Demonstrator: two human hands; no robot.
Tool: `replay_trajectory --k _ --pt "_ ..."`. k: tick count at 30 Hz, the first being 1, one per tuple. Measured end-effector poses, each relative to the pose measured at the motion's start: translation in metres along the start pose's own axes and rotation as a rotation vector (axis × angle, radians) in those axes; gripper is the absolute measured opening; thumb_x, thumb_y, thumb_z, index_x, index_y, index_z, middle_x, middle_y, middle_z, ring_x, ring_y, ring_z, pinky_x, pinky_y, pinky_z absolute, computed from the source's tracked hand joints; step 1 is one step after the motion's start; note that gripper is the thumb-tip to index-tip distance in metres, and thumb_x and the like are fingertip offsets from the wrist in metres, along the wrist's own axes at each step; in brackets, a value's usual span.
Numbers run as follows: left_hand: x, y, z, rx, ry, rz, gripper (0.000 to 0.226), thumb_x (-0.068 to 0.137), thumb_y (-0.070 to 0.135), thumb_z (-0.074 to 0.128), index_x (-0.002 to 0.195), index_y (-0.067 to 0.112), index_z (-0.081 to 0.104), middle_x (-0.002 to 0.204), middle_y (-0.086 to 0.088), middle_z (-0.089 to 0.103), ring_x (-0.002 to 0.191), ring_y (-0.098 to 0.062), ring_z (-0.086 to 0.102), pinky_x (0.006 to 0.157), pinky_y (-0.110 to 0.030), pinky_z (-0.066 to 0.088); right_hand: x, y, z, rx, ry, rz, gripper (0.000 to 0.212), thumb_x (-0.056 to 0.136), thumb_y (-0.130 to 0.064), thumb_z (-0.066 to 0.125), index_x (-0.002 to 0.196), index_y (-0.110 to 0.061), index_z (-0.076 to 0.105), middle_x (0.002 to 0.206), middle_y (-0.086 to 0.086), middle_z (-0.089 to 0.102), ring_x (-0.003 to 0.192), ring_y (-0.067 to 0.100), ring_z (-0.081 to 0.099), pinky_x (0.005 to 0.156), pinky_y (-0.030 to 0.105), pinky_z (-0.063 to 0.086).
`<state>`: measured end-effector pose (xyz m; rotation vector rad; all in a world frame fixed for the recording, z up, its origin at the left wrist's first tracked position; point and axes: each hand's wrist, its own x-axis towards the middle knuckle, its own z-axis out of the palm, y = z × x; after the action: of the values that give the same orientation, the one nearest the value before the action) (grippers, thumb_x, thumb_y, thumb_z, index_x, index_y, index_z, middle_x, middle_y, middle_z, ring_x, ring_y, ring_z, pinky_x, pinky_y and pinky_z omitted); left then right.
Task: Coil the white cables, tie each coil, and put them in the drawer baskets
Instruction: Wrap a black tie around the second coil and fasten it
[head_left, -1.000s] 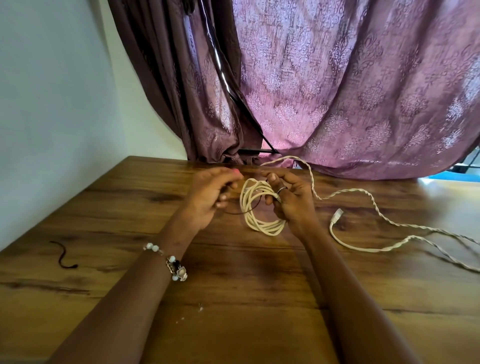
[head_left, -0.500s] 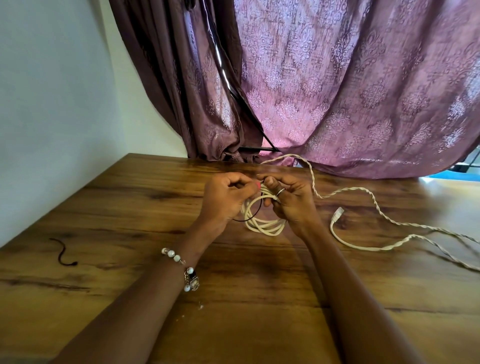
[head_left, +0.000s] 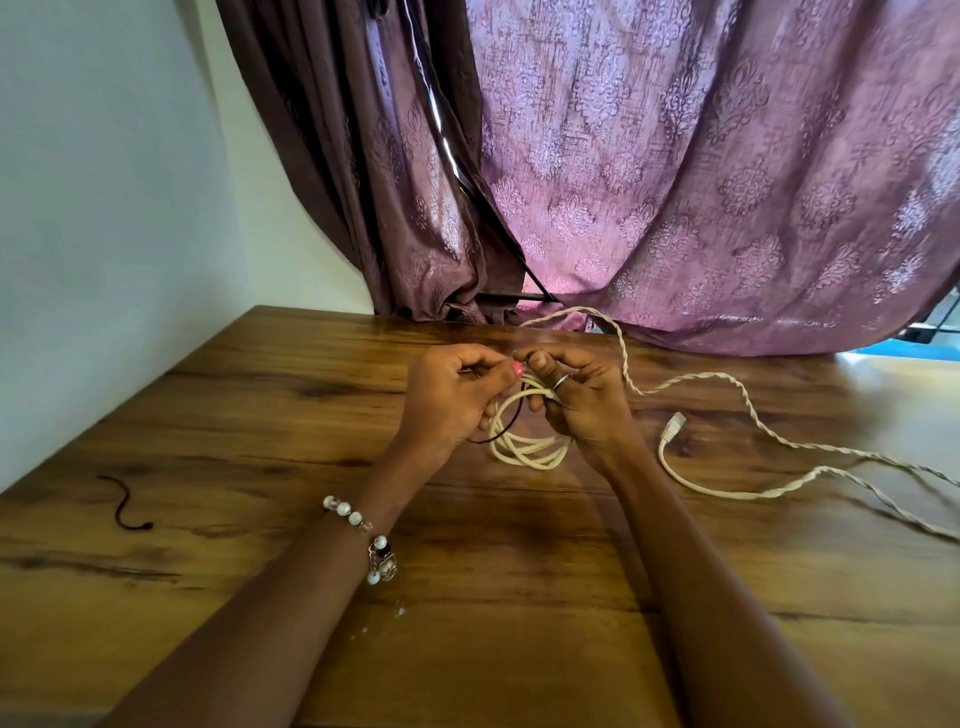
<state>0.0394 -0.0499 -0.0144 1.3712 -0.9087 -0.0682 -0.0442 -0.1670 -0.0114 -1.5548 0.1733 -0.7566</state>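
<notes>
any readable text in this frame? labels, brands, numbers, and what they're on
None readable.
White cable coil held between left hand and right hand: no print visible.
Loose white cable and its plug: any marking too small to tell.
Dark tie on the wooden table: no text.
Curtain: woven pattern only, no lettering.

Your table (head_left: 260, 415) is dark-grained wood with a soft sheen. The coiled cable (head_left: 530, 447) looks like smooth cream plastic; the loose cable (head_left: 753, 415) is twisted and ropy. The curtain (head_left: 727, 182) is patterned mauve cloth (faintly lustrous). Glossy beads form your bracelet (head_left: 358, 525).
</notes>
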Motion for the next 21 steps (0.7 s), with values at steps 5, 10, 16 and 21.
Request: replay_trajectory --k 5,10,16,21 --pt "-0.0004 0.0016 -0.0015 -0.039 0.016 0.002 0.008 0.086 0.010 0.067 0.079 0.012 0.070 0.049 0.006 0.059 0.040 -0.009 0.048 0.037 -0.022 0.041 -0.0017 -0.0027 0.0007 0.030 -0.010 0.002 0.014 0.094 -0.002 0.050 0.098 0.003 0.063 0.049 -0.005 0.062 0.035 -0.001 0.049 0.033 0.009 0.031" --pt "0.0006 0.0026 -0.0004 -0.015 0.012 0.012 0.010 0.085 0.010 0.068 0.077 0.014 0.070 0.047 0.007 0.059 0.038 -0.011 0.046 0.039 -0.023 0.038 -0.0028 -0.0028 0.0024 0.002 -0.057 -0.067 0.019 0.093 0.005 0.048 0.107 0.012 0.060 0.050 -0.008 0.063 0.036 -0.002 0.049 0.037 0.007 0.033" --pt "0.0027 0.0021 -0.0009 0.009 0.024 0.016 0.009 0.084 0.010 0.069 0.076 0.012 0.071 0.047 0.007 0.059 0.037 -0.011 0.046 0.039 -0.024 0.037 -0.0024 -0.0011 0.0035 0.048 -0.059 -0.095 0.022 0.093 0.005 0.048 0.111 0.014 0.058 0.054 -0.007 0.065 0.041 0.000 0.054 0.039 0.007 0.036" --pt "0.0028 0.0024 -0.0019 0.042 0.031 0.048 0.006 0.084 0.010 0.070 0.078 0.008 0.072 0.046 0.009 0.060 0.036 -0.008 0.047 0.037 -0.021 0.037 -0.0014 0.0035 0.0017 0.072 -0.028 -0.053 0.025 0.090 -0.012 0.056 0.104 0.006 0.064 0.052 -0.005 0.063 0.037 -0.001 0.047 0.034 0.011 0.029"
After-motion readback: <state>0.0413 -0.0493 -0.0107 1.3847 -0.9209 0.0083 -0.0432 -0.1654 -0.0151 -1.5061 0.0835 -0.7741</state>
